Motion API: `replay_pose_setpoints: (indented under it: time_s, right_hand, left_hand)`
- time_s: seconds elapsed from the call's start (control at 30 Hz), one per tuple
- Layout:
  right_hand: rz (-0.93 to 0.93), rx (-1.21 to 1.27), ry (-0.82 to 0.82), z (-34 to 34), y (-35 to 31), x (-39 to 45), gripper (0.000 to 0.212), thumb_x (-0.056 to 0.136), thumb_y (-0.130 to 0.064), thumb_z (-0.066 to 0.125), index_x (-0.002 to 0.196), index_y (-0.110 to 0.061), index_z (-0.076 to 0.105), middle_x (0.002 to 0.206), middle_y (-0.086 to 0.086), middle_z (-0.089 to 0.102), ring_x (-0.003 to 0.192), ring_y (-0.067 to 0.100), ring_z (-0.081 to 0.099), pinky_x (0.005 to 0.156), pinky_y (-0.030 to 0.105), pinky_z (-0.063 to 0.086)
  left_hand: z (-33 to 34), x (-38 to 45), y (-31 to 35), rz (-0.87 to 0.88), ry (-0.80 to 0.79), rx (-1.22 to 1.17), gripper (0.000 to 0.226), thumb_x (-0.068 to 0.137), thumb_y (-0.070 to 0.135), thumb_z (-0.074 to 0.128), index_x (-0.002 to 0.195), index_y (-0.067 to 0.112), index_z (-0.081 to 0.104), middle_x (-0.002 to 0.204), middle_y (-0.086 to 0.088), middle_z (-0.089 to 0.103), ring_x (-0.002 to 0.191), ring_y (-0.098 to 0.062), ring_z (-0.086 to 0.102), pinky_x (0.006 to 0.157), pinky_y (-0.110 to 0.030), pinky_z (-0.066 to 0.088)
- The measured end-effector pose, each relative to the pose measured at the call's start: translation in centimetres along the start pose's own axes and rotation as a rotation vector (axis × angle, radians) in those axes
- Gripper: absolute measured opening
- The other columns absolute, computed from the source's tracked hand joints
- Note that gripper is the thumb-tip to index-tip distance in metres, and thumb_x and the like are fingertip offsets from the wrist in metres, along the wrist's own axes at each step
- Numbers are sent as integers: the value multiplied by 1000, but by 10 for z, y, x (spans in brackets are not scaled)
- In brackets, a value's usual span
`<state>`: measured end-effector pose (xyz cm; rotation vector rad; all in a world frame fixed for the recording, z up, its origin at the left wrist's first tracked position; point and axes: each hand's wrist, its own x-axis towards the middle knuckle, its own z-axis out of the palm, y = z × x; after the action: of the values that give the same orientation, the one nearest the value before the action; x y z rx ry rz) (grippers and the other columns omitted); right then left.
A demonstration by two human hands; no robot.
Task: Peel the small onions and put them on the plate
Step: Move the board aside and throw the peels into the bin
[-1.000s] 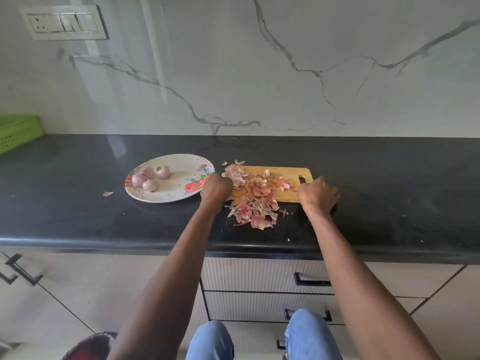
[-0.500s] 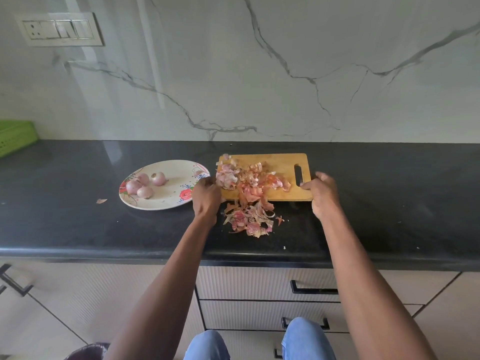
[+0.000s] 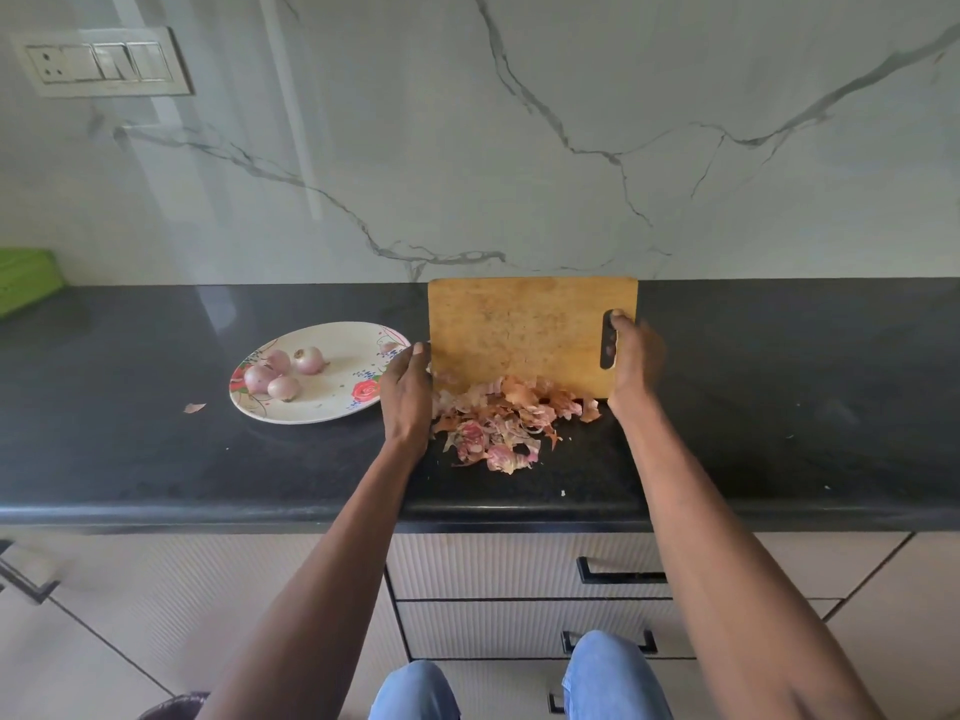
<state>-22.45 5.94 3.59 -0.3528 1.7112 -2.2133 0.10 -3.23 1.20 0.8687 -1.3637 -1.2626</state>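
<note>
Nearest to us, on the black counter (image 3: 156,459), lies a heap of onion skins (image 3: 498,423), spilling from the foot of the wooden cutting board (image 3: 519,330). We hold that board tipped up on its near edge, almost upright. Our left hand (image 3: 408,392) grips its left side, thumb at the edge and fingers hidden behind it. Our right hand (image 3: 631,361) curls round the right side, fingertips at the handle slot.

Farther left, the floral plate (image 3: 332,413) sits just beside our left hand, carrying four peeled onions (image 3: 283,371) clustered at its far-left part, well apart from our fingers. A single skin flake (image 3: 195,407) rests on the counter left of the plate.

We judge the peeling finished, or nearly so: no unpeeled onion shows on the board or counter, and the peeled ones are plated. What seems left is clearing skins off the board.
</note>
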Motion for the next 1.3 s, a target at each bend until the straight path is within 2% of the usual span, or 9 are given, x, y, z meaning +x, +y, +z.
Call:
replay_pose_setpoints:
  time_s: [0.3, 0.43, 0.6, 0.67, 0.83, 1.0, 1.07, 1.13, 1.3]
  right_hand:
    - [-117, 123, -4, 0, -3, 1, 41, 93, -62, 55, 74, -26, 59, 68, -8, 53, 61, 7, 46, 59, 24, 36]
    - [-69, 77, -67, 3, -1, 0, 58, 99, -62, 44, 138, -22, 57, 116, -14, 62, 113, 4, 54, 93, 25, 38]
    - [-76, -10, -124, -1, 7, 1, 70, 101, -63, 33, 154, -18, 36, 160, 2, 37, 147, 18, 32, 112, 34, 26]
    - [-102, -33, -145, -1, 10, 1, 71, 101, -65, 29, 155, -19, 35, 161, 2, 35, 148, 19, 31, 116, 37, 25]
    - [-172, -157, -171, 0, 16, 2, 67, 103, -62, 25, 154, -20, 37, 160, 3, 36, 146, 21, 34, 116, 38, 28]
    - [-170, -209, -196, 3, 15, -2, 61, 106, -55, 24, 154, -18, 35, 159, 5, 38, 142, 19, 39, 111, 34, 31]
    - [-188, -178, -182, 2, 16, -3, 58, 102, -61, 27, 136, -20, 50, 129, -3, 59, 112, 5, 54, 97, 26, 41]
    - [-209, -203, -163, 2, 15, -3, 43, 102, -61, 27, 116, -26, 47, 95, -20, 49, 86, -3, 47, 82, 21, 41]
    - [-248, -173, -145, 0, 17, -7, 43, 109, -43, 33, 123, -9, 57, 110, 6, 63, 94, 2, 57, 83, 26, 44]
  left_hand:
    - [-1, 10, 11, 34, -228, -13, 48, 108, 51, 25, 130, 28, 61, 138, 4, 58, 129, -10, 53, 93, -16, 42]
    - [1, 16, 11, -34, -358, 9, 62, 108, 53, 18, 157, 17, 28, 162, -5, 31, 149, -20, 30, 115, -36, 29]
    - [0, 15, 8, -37, -329, -21, 57, 110, 46, 17, 159, 18, 20, 158, 10, 29, 143, -5, 32, 110, -22, 28]
    - [-1, 16, 4, -1, -318, -15, 53, 107, 53, 23, 154, 30, 28, 149, 20, 32, 137, 2, 33, 110, -20, 31]
    - [-4, 22, -8, -22, -327, 44, 102, 82, 89, 38, 159, 25, 24, 165, -4, 28, 151, -23, 27, 122, -57, 23]
    - [-2, 18, -2, 5, -289, 35, 105, 77, 91, 41, 160, 30, 23, 166, 2, 26, 151, -17, 27, 123, -52, 24]
    - [0, 15, 1, 29, -263, 49, 91, 86, 81, 40, 159, 30, 23, 165, 2, 27, 150, -17, 28, 123, -50, 25]
    - [1, 13, 3, 51, -241, 59, 76, 97, 67, 38, 160, 28, 21, 166, 1, 25, 150, -18, 27, 123, -48, 25]
    - [-1, 18, -2, 77, -244, 91, 68, 101, 61, 38, 159, 29, 23, 164, 1, 29, 149, -18, 30, 122, -45, 28]
